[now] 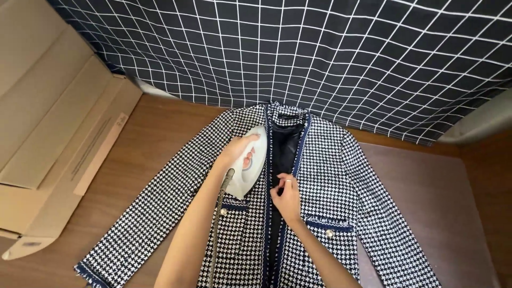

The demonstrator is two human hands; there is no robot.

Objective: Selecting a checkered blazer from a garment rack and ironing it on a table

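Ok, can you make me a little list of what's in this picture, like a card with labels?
Left hand: grips the handle of a white iron
Iron: resting on the jacket, left front panel
Right hand: pinching the jacket's front edge
Jacket: black-and-white houndstooth, navy trim, lying flat and open
Table: brown wood
Behind: dark checked cloth
Left side: cardboard box
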